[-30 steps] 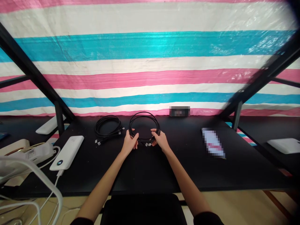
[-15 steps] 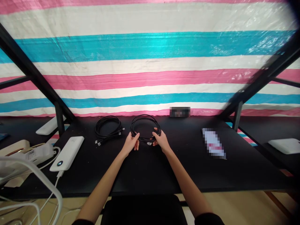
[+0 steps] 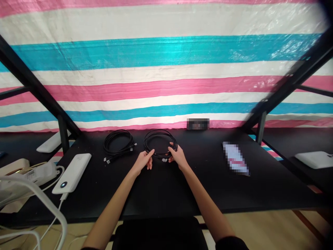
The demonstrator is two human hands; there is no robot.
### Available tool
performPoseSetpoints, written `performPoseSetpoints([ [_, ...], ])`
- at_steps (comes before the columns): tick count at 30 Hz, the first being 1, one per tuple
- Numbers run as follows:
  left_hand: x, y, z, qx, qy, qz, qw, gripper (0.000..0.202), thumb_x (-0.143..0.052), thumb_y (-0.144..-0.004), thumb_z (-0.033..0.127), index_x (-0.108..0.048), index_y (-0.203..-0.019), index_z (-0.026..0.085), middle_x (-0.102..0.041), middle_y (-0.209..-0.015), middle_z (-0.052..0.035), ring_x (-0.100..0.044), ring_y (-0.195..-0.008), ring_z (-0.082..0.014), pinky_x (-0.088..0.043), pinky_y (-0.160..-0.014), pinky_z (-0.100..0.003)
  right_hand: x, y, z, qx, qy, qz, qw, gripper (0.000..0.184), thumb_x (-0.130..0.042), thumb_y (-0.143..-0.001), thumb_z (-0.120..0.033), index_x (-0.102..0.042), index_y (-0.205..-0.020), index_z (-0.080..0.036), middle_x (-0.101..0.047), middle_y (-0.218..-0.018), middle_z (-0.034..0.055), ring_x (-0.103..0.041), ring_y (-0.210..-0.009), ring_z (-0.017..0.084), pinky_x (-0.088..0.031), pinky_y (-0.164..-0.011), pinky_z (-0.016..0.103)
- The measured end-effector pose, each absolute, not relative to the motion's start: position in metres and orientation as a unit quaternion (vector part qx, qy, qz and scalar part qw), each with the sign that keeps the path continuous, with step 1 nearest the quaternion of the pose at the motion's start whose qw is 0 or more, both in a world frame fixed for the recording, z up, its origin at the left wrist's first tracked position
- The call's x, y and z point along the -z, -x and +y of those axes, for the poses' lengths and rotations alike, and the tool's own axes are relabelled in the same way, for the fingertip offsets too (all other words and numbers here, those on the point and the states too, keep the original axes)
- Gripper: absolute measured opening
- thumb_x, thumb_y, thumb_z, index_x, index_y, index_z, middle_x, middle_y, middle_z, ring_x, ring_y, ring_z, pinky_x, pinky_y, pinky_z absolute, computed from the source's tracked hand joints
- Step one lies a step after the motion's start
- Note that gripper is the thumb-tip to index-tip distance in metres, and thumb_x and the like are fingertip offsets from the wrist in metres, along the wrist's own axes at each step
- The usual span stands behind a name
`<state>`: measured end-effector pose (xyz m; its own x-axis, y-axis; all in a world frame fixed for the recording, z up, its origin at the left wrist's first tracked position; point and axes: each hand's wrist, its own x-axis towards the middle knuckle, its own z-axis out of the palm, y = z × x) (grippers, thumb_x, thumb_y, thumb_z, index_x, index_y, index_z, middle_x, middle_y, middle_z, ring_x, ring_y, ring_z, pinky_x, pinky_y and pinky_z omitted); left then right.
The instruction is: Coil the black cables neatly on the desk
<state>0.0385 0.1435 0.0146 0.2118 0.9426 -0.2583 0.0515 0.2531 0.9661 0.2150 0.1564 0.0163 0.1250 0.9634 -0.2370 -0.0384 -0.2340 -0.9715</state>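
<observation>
A black cable coiled into a ring (image 3: pixel 159 136) lies on the black table (image 3: pixel 166 187) just ahead of me. My left hand (image 3: pixel 143 161) pinches the coil's near left side, fingers closed on the strands. My right hand (image 3: pixel 177 156) grips the near right side, close to the silver connector ends. A second coiled black cable (image 3: pixel 117 144) rests to the left, apart from both hands.
A white power bank (image 3: pixel 72 172) with a lit dot and a white lead sits at the left, beside a white adapter (image 3: pixel 35 173). A blurred flat packet (image 3: pixel 235 158) lies to the right. Black frame posts (image 3: pixel 63 135) stand at both sides. A black chair back (image 3: pixel 158 233) is under my arms.
The coil has been lowered and pushed slightly away, now lying flatter on the table. Both hands stayed on its near edge and shifted slightly.
</observation>
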Motion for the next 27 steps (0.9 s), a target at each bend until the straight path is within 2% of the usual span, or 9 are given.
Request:
performPoseSetpoints([
  [5, -0.017, -0.041, 0.142, -0.383, -0.485, 0.507, 0.601, 0.047, -0.058, -0.071, 0.060, -0.039, -0.055, 0.019, -0.041, -0.035, 0.0069, -0.047, -0.029, -0.0096, -0.029, -0.030, -0.018, -0.015, -0.214, 0.157, -0.527, 0.578, -0.393, 0.485, 0.038, -0.052, -0.082, -0.016, -0.046, -0.120, -0.013, -0.063, -0.054, -0.0030, -0.051, -0.029, 0.009, -0.045, -0.030, 0.019],
  [10, -0.023, -0.041, 0.139, -0.398, -0.490, 0.464, 0.621, 0.051, -0.058, -0.072, 0.058, -0.029, -0.052, 0.021, -0.026, -0.032, 0.0109, -0.041, -0.026, -0.0069, -0.026, -0.030, -0.017, -0.011, -0.214, 0.157, -0.508, 0.560, -0.398, 0.520, 0.031, -0.052, -0.080, -0.017, -0.049, -0.111, -0.016, -0.063, -0.058, -0.0038, -0.051, -0.029, 0.009, -0.044, -0.029, 0.020],
  [13, -0.023, -0.041, 0.140, -0.409, -0.484, 0.470, 0.615, 0.045, -0.060, -0.070, 0.059, -0.040, -0.061, 0.019, -0.029, -0.034, 0.0117, -0.042, -0.027, -0.0080, -0.027, -0.030, -0.017, -0.010, -0.214, 0.158, -0.498, 0.558, -0.405, 0.525, 0.030, -0.052, -0.080, -0.018, -0.049, -0.109, -0.017, -0.064, -0.062, -0.0033, -0.051, -0.030, 0.009, -0.045, -0.029, 0.021],
  [16, -0.018, -0.040, 0.143, -0.425, -0.483, 0.488, 0.590, 0.045, -0.063, -0.068, 0.058, -0.051, -0.080, 0.016, -0.038, -0.037, 0.0108, -0.046, -0.030, -0.0099, -0.030, -0.030, -0.017, -0.010, -0.214, 0.158, -0.500, 0.565, -0.399, 0.522, 0.031, -0.053, -0.081, -0.020, -0.047, -0.111, -0.018, -0.064, -0.061, -0.0036, -0.053, -0.032, 0.010, -0.046, -0.030, 0.021],
  [19, -0.012, -0.038, 0.146, -0.437, -0.497, 0.531, 0.529, 0.055, -0.063, -0.069, 0.055, -0.052, -0.102, 0.013, -0.049, -0.041, 0.0078, -0.050, -0.033, -0.0116, -0.034, -0.032, -0.019, -0.009, -0.215, 0.159, -0.510, 0.574, -0.390, 0.508, 0.034, -0.053, -0.082, -0.021, -0.045, -0.114, -0.017, -0.063, -0.058, -0.0036, -0.054, -0.034, 0.011, -0.048, -0.033, 0.021],
  [22, -0.007, -0.036, 0.147, -0.452, -0.513, 0.581, 0.441, 0.062, -0.063, -0.072, 0.051, -0.047, -0.116, 0.011, -0.055, -0.046, 0.0057, -0.052, -0.038, -0.0120, -0.040, -0.038, -0.020, -0.009, -0.216, 0.159, -0.512, 0.581, -0.387, 0.501, 0.035, -0.053, -0.082, -0.021, -0.043, -0.116, -0.017, -0.063, -0.059, -0.0037, -0.054, -0.034, 0.010, -0.048, -0.034, 0.021],
  [24, -0.008, -0.034, 0.146, -0.476, -0.528, 0.587, 0.387, 0.060, -0.062, -0.074, 0.048, -0.045, -0.121, 0.013, -0.056, -0.049, 0.0055, -0.055, -0.044, -0.0124, -0.045, -0.047, -0.022, -0.010, -0.216, 0.159, -0.504, 0.585, -0.391, 0.501, 0.036, -0.054, -0.082, -0.021, -0.044, -0.116, -0.017, -0.064, -0.061, -0.0034, -0.053, -0.034, 0.010, -0.048, -0.034, 0.021],
  [27, -0.011, -0.031, 0.145, -0.503, -0.580, 0.577, 0.278, 0.044, -0.060, -0.078, 0.043, -0.052, -0.113, 0.018, -0.060, -0.063, 0.0014, -0.061, -0.063, -0.0148, -0.049, -0.063, -0.026, -0.011, -0.216, 0.158, -0.491, 0.588, -0.404, 0.500, 0.037, -0.055, -0.080, -0.021, -0.045, -0.116, -0.018, -0.066, -0.066, -0.0020, -0.052, -0.033, 0.010, -0.047, -0.033, 0.022],
])
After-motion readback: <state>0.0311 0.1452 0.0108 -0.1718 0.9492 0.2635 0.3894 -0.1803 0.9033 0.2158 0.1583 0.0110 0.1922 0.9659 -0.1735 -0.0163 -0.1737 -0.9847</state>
